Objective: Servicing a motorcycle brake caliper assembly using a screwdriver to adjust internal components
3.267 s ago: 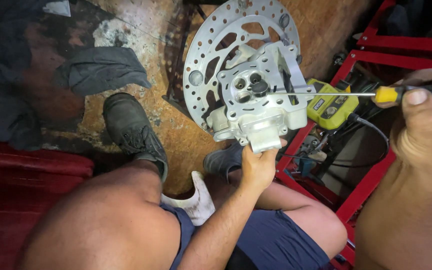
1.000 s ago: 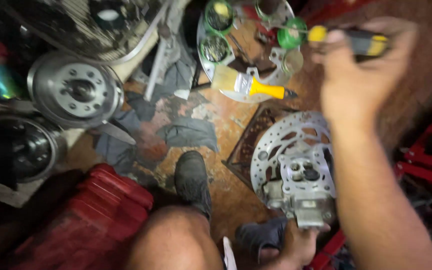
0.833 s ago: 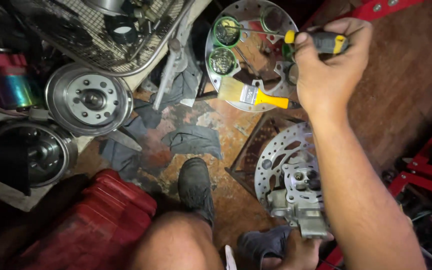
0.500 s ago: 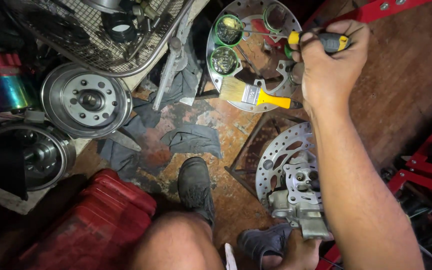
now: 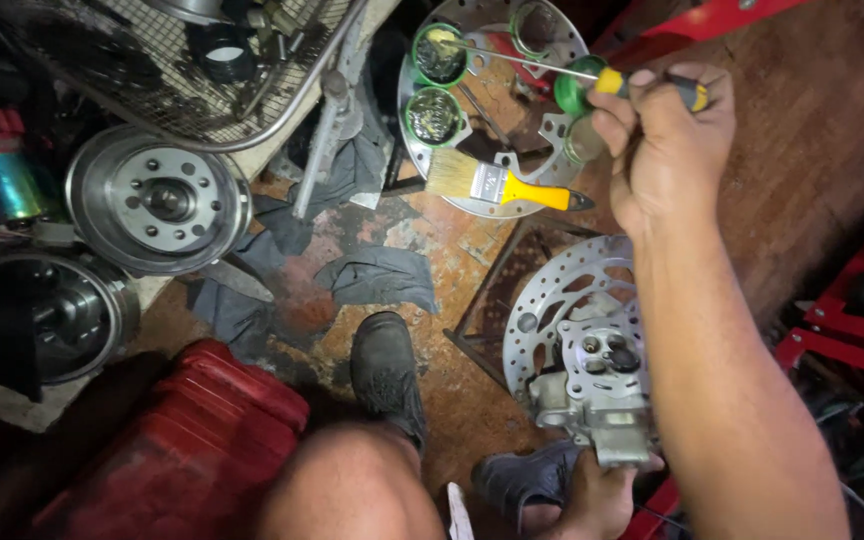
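Right hand (image 5: 667, 150) fingers close around the screwdriver (image 5: 592, 77), tip dipping into a green cup (image 5: 439, 55); left hand (image 5: 592, 495) grips the caliper (image 5: 597, 395), steadying it upright.

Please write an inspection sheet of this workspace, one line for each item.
Surface: rusty brown floor, stained.
Job's things: yellow-handled screwdriver, tip in a green-rimmed round cup; grey metal caliper block on a perforated brake disc.
Clutter: yellow-handled paintbrush, grey rags, silver wheel hub, wire basket, red container.
Hands: right hand shut on the screwdriver; left hand grips the block from below.
Cables: nothing seen clearly.
Surroundings: red metal frame; dark shoes.
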